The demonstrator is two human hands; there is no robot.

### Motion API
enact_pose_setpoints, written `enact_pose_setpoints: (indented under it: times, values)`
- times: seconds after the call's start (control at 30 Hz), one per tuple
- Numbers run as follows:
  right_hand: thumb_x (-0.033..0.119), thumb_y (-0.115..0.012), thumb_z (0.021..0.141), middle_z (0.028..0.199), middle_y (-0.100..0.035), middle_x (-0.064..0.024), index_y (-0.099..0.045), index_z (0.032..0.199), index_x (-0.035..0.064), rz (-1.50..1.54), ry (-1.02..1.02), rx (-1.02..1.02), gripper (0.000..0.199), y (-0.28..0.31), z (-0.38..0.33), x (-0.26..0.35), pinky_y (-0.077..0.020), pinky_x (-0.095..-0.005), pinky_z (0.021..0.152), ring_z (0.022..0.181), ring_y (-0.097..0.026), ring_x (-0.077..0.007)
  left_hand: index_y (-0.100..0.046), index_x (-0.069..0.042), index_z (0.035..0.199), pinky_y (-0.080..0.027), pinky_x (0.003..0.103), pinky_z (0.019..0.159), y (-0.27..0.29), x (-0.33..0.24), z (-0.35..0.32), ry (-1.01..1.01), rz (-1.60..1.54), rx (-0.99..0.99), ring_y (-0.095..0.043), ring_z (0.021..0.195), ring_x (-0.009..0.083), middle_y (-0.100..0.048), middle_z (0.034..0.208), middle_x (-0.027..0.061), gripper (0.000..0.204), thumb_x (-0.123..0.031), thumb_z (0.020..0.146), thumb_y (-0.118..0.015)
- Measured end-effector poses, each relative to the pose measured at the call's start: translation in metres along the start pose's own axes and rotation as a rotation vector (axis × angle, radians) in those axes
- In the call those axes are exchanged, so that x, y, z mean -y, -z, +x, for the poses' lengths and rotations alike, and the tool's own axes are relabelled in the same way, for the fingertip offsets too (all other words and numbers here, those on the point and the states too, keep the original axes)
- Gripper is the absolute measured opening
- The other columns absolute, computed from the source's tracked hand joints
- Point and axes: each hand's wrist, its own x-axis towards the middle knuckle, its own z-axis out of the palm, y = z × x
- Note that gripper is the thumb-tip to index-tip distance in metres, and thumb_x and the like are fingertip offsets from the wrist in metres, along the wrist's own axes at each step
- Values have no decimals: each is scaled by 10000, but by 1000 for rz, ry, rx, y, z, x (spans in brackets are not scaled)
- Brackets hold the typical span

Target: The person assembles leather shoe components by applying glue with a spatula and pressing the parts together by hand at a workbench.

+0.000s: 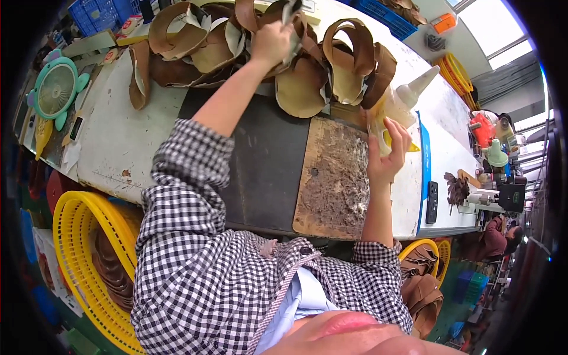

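Several leather pieces (300,89) on surface (109,139); left hand (273,44) among them, right hand (389,151) half-curled beside bottle (404,98); cannot tell either's grasp.

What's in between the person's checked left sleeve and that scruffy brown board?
In the head view, a flat black mat lies between the checked left sleeve and the brown board.

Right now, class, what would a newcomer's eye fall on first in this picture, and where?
The brown curved pieces heaped along the far side of the worktable stand out first, with the left hand among them. Next comes the rough board at the worktable's near edge, with the right hand beside it, near a nozzled bottle. A bright yellow basket shows at lower left.
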Motion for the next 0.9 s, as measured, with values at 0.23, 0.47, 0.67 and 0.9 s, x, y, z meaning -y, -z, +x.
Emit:
enact_pose_setpoints:
  times: [0.23,0.47,0.67,0.9]
  values:
    - [171,-517,747,1131,-521,-103,-306,1323,36,1037,-589,401,628,-52,-24,14,-384,-247,804,993,-495,-167,-492,5,779,-457,359,562,78,-68,-160,-708,462,445,-544,625,293,-521,714,145,61,-47,748,-491]
    - [326,-675,646,939,-611,-123,-575,1034,72,178,-604,843,475,-67,-76,-2,-434,-360,786,904,-540,-290,-338,102,1228,-237,405,1020,26,-1,-230,-530,348,759,-266,1243,352,-331,1295,246,913,-597,678,-546]
    - [281,-667,663,900,-567,-70,-633,914,131,-196,-442,758,294,-86,-82,-23,-451,-377,702,848,-551,-283,-249,69,1302,-157,471,1039,8,8,-248,-719,467,991,-139,1314,301,-198,1389,206,966,-681,716,-409]
    - [399,-678,656,908,-585,-56,-611,948,172,-186,-350,795,376,-99,-56,-28,-464,-380,682,802,-589,-281,-241,62,1308,-151,453,1048,15,-7,-256,-564,380,1065,-156,1306,314,-179,1386,233,932,-674,754,-384]
